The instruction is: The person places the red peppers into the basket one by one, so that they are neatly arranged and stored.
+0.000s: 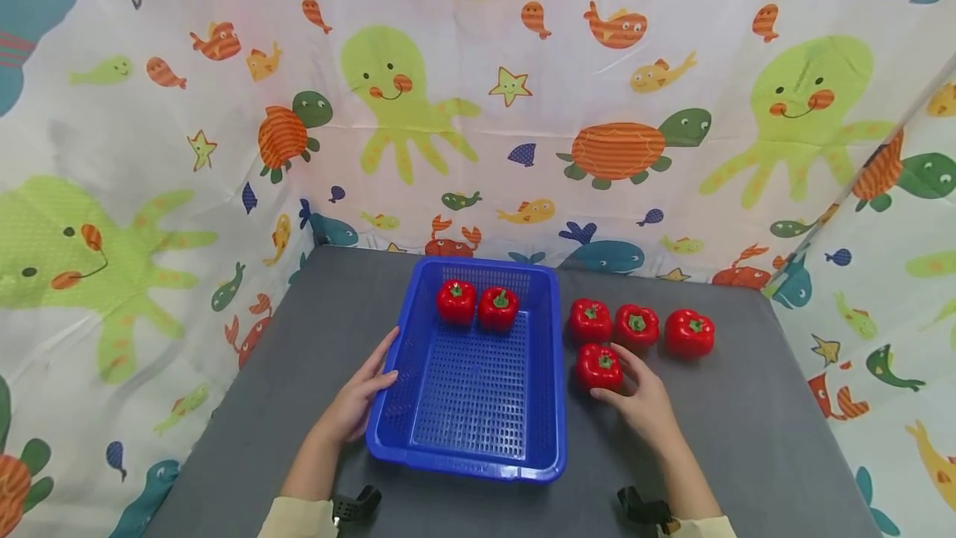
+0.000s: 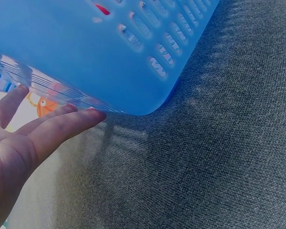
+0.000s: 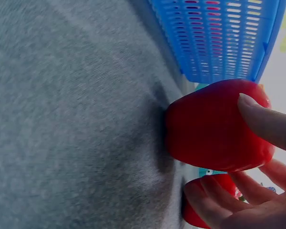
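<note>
A blue plastic basket (image 1: 470, 472) with slotted walls lies on the grey surface, two red bell peppers (image 1: 456, 302) standing at its far end. My left hand (image 1: 357, 402) is at the basket's left side, its fairly straight fingers (image 2: 62, 126) against the outer wall in the left wrist view. To the right of the basket, my right hand (image 1: 644, 398) grips a red bell pepper (image 3: 214, 126) between thumb and fingers. The pepper's green stem faces up in the head view, and its base is close over the grey cloth.
Behind the gripped pepper are three more red bell peppers (image 1: 690, 334) in a row, right of the basket. A white curtain (image 1: 463, 164) printed with sea animals hangs along the back and both sides of the grey surface (image 1: 754, 430).
</note>
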`<action>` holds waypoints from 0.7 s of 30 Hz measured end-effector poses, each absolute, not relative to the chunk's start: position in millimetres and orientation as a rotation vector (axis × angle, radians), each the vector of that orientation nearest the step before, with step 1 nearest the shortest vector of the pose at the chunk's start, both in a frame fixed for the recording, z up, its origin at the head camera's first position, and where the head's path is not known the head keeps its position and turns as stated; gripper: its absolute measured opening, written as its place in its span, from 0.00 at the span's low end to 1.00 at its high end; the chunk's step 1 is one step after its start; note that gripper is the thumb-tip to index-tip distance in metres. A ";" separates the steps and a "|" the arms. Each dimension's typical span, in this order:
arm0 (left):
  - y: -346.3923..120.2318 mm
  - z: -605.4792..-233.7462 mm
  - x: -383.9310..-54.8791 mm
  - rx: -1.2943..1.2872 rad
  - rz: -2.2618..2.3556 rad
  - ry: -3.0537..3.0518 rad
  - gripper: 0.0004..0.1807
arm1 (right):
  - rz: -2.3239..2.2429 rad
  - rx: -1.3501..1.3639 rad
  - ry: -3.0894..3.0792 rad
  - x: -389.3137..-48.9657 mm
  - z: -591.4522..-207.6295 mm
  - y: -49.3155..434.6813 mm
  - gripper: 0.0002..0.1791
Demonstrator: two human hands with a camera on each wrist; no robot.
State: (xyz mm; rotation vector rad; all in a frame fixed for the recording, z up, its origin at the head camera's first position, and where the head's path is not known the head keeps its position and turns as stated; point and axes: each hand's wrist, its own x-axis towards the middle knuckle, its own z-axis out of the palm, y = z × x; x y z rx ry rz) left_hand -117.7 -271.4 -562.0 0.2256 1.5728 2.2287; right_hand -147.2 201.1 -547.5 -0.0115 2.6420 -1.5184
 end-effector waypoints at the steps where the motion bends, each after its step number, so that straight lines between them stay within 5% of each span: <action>1: -271.4 -562.3 -117.5 0.223 2.229 1.570 0.35 | -1.518 -0.003 2.636 -146.8 -548.7 201.6 0.47; 21: -269.6 -562.8 -116.1 0.241 2.226 1.571 0.35 | -1.639 0.194 2.709 -137.5 -524.3 195.2 0.51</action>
